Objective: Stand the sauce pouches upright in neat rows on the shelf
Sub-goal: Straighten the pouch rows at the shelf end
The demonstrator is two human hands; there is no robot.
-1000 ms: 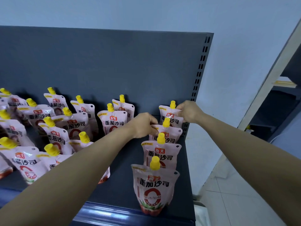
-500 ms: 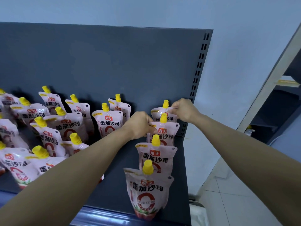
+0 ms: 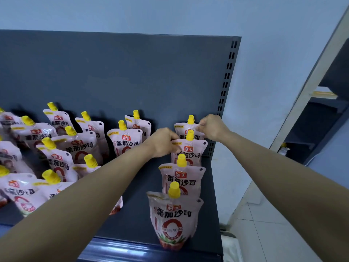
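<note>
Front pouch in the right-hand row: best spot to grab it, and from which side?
Pinch the flat top seam of the front pouch beside its yellow cap, coming from above. It stands upright at the shelf edge, the next pouch close behind, and its belly looks soft; the top is free.

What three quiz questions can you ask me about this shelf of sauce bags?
1. True or false: the right hand pinches a top corner of the rearmost pouch in the right-end row.
2. What colour are the pouch caps? A green, B yellow, C blue.
3. Fill in: counting the second-from-back pouch, which the left hand grips, the right-end row holds ____ pouches.

Key: 1 true; 2 B; 3 four.
</note>
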